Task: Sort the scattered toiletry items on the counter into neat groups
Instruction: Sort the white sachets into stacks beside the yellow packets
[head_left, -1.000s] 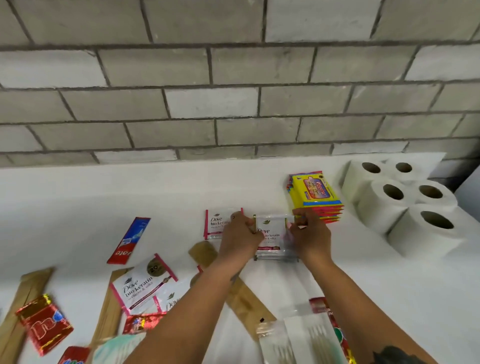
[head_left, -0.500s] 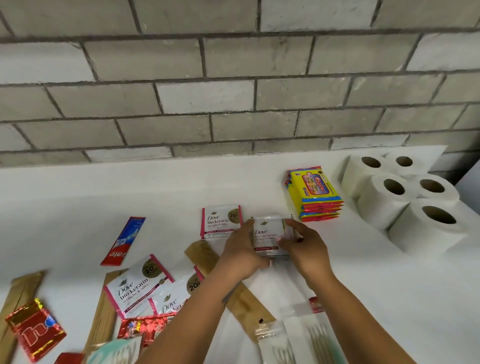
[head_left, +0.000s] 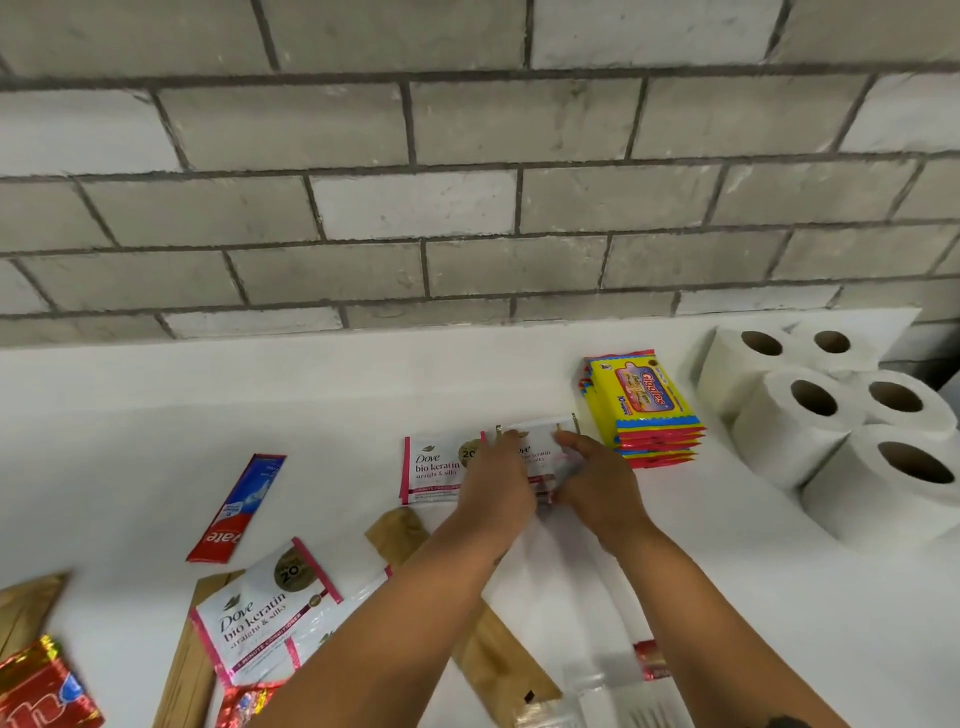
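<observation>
- Head view: a person's left hand (head_left: 496, 475) and right hand (head_left: 597, 480) meet over a small stack of white-and-pink glossy Dove conditioner sachets (head_left: 540, 441) on the white counter (head_left: 311, 395), fingers curled in on the stack's two short sides; motion blur hides whether they pinch it or merely square its edges.
- The stack lies directly under the fingertips, its long axis running left to right, between a single matching Dove sachet lying flat (head_left: 434, 467) just to its left and a pile of yellow crinkle-edged Giggles wipe packets (head_left: 641, 408) just to its right.
- Both hands are equally near the stack; the left hand is nearer the lone flat sachet, the likeliest next piece to join the group.
- Two more loose Dove sachets (head_left: 265, 608) lie overlapped and tilted at the lower left, well apart from the stack, on the left arm's side.
- Five white paper toilet rolls (head_left: 810, 415) stand on end, touching, at the far right.
- A red-and-blue slim foil toothpaste sachet (head_left: 236, 506) lies diagonally at left; tan flat paper sleeves (head_left: 488, 654) cross beneath the forearms.
- A crinkled red foil packet (head_left: 41, 691) sits at the bottom left corner; clear plastic bags (head_left: 597, 691), contents blurred, lie at the bottom edge.
- Sorting looks partly done: wipes and rolls grouped, sachets under way.
</observation>
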